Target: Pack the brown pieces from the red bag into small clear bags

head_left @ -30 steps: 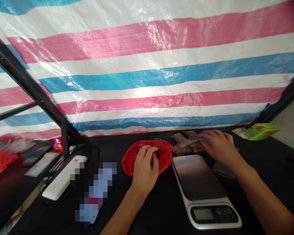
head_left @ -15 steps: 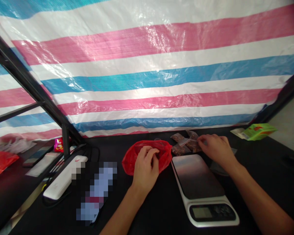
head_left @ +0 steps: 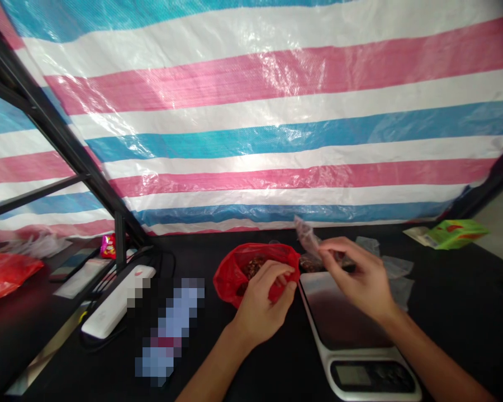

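A red plastic bag (head_left: 225, 273) stands with its mouth wide, and brown, grainy pieces (head_left: 254, 268) show inside. Over its near right rim is my left hand (head_left: 262, 304), its fingers curved and its thumb apart from them. My right hand (head_left: 360, 273) is above the far part of a kitchen scale (head_left: 339, 312), pinching a small clear plastic bag (head_left: 307, 235). That bag is raised and blurred; what it holds, if anything, I cannot make out. Behind the scale, small bags of brown pieces (head_left: 310, 262) are partly hidden by my right hand.
Flat clear bags (head_left: 396, 267) lie right of the scale, with a green packet (head_left: 459, 233) beyond. To the left are a blurred-out phone (head_left: 167, 335), a white power strip (head_left: 117, 301) and cables. A black frame (head_left: 75, 151) and striped sheet (head_left: 276, 117) rise behind.
My right hand has moved left from beside the filled bags and now holds up a small clear bag. My left hand has shifted right towards the red bag's rim, uncovering the brown pieces.
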### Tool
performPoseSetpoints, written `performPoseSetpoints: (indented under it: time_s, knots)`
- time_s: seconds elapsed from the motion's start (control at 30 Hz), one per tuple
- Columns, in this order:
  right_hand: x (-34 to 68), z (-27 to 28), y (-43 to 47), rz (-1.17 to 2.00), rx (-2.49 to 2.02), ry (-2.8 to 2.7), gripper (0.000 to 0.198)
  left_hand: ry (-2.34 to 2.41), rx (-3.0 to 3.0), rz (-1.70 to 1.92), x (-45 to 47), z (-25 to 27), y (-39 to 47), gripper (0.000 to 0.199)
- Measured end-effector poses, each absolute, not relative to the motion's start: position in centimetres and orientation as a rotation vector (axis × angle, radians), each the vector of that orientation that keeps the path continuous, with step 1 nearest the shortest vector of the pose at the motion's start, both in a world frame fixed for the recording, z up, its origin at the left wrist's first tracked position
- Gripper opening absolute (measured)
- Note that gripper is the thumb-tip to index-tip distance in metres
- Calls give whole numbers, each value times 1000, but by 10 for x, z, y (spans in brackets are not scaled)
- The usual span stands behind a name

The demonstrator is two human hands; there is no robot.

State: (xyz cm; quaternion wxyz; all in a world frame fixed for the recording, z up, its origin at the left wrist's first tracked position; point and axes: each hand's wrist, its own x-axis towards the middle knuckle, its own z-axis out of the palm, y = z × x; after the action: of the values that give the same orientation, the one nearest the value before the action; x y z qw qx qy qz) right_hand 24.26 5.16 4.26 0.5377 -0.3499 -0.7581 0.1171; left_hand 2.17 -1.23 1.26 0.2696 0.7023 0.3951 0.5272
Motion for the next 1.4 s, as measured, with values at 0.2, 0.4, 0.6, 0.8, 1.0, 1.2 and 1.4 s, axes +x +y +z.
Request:
performPoseSetpoints:
  time_s: [0.2, 0.4, 0.6, 0.8, 1.0, 1.2, 1.4]
  knots:
    - [210, 51, 18, 612, -539, -2053, 15, 949, 1731, 1464, 23, 12, -13, 12]
    - [216, 48, 24, 669, -594, -2034, 13, 975, 1753, 1474, 23, 13, -11, 12]
    - [210, 46, 22, 594, -639, -2029, 16, 1006, 1779, 1452, 24, 11, -11, 14]
    - [207, 40, 19, 534, -691, -1990, 25, 990, 1783, 1437, 23, 11, -10, 12]
    - [205, 30, 17, 456, -673, -2011, 22, 1095, 1745, 1433, 26, 7, -11, 14]
    - [203, 27, 12, 426, -564, -2007, 28, 1069, 1655, 1415, 34, 3, -14, 18]
    - [197, 24, 7, 424, -581, -1953, 29, 1110, 1549, 1452, 42, -3, -17, 19]
